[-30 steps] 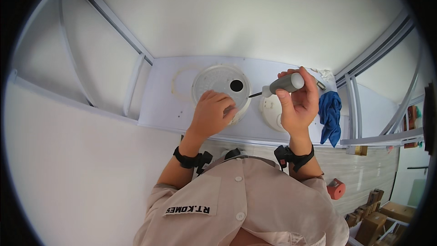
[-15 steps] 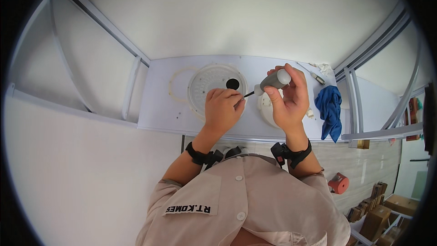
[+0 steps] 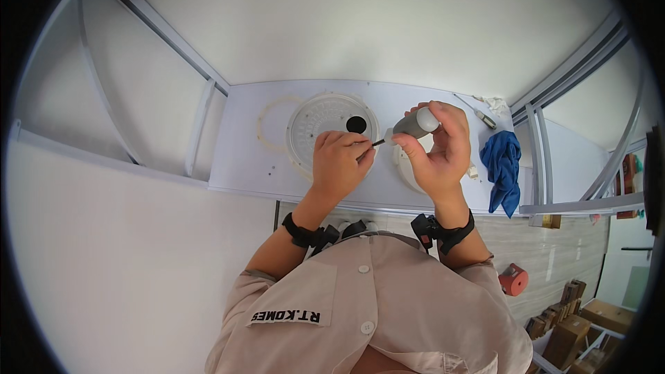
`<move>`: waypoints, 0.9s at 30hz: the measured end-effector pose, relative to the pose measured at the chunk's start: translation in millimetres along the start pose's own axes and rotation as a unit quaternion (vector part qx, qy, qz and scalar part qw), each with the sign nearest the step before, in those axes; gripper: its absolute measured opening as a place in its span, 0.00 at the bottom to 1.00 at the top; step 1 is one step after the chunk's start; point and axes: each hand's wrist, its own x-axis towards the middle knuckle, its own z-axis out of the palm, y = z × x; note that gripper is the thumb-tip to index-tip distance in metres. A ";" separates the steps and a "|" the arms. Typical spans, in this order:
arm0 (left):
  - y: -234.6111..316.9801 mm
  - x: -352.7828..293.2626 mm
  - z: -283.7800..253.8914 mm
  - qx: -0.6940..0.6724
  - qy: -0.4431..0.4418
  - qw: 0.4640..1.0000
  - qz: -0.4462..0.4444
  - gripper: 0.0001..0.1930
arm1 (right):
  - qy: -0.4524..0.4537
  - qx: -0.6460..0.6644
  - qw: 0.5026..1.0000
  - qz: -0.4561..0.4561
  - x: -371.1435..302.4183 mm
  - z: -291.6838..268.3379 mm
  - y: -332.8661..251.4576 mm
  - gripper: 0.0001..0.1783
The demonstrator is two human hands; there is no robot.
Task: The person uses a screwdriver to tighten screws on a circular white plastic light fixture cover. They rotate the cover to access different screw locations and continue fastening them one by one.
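Observation:
My right hand (image 3: pixel 447 140) is wrapped around a screwdriver (image 3: pixel 413 125) with a thick grey handle, pale at both ends. Its thin dark shaft points left toward my left hand (image 3: pixel 341 161), whose fingers are pinched together at the tip. Those fingers hide the shaft's end and whatever else they may hold. Behind my left hand lies a round white ribbed dish-like part (image 3: pixel 299 135) with a black disc (image 3: pixel 356 125) on its right side. Partly covered by my right hand, a smaller round white part (image 3: pixel 406 170) rests on the table.
A second screwdriver (image 3: pixel 485 119) lies at the far right near crumpled white plastic (image 3: pixel 497 104). A blue cloth (image 3: pixel 501 166) hangs over the table's front right. A small white block (image 3: pixel 472 172) sits left of it. One pale ring (image 3: pixel 262 125) lies far left. Metal frames flank the white table (image 3: pixel 239 159).
The screwdriver's handle has shifted slightly left and down, and my right thumb has slid along toward its front end. My left hand keeps nearly the same pinch.

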 end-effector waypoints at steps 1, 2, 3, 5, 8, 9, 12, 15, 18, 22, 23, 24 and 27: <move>0.4 0.0 -0.3 0.001 0.002 1.000 0.001 0.05 | 0.003 -0.015 1.000 -0.011 -0.7 0.6 1.0 0.40; 0.7 -0.1 -0.3 0.002 0.004 1.000 0.002 0.05 | 0.007 -0.026 1.000 -0.013 -0.9 1.2 0.8 0.40; 0.5 -0.4 0.0 0.001 0.006 1.000 0.002 0.05 | 0.011 -0.036 0.999 -0.014 -0.8 2.0 0.4 0.40; 0.1 -1.0 0.9 -0.001 0.009 1.000 0.001 0.05 | 0.016 -0.052 0.998 -0.016 -0.6 2.3 -0.5 0.40; 3.3 -0.3 -0.4 -0.006 0.010 1.000 -0.004 0.05 | 0.008 -0.057 0.998 -0.013 2.0 1.2 -2.0 0.39; 3.1 -0.5 -0.6 -0.005 0.009 1.000 -0.004 0.05 | -0.003 -0.055 0.998 -0.009 4.3 1.5 -3.3 0.38; 2.3 -0.4 -0.8 -0.005 0.006 1.000 -0.007 0.04 | -0.096 -0.059 0.993 0.018 15.5 -5.5 -12.4 0.40; 1.0 -0.8 0.2 -0.008 0.000 1.000 -0.011 0.04 | -0.094 -0.011 0.994 0.061 19.1 1.6 -19.9 0.36; 0.4 -1.6 1.4 -0.009 -0.003 1.000 -0.015 0.04 | -0.100 -0.050 0.992 0.058 24.7 -0.7 -25.4 0.33; -1.6 -3.1 2.1 -0.011 0.001 1.000 -0.013 0.04 | -0.150 -0.072 0.985 0.051 35.3 -5.4 -31.4 0.33; -2.3 -3.5 2.4 -0.010 0.002 1.000 -0.011 0.04 | -0.145 -0.073 0.986 0.046 35.7 -4.3 -30.2 0.34; -2.3 -3.5 2.8 -0.012 0.002 1.000 -0.012 0.04 | -0.140 -0.075 0.986 0.041 36.0 -2.9 -28.1 0.34; -1.9 -3.9 3.1 -0.015 0.005 1.000 -0.013 0.04 | -0.110 -0.087 0.989 0.039 38.2 3.4 -31.1 0.35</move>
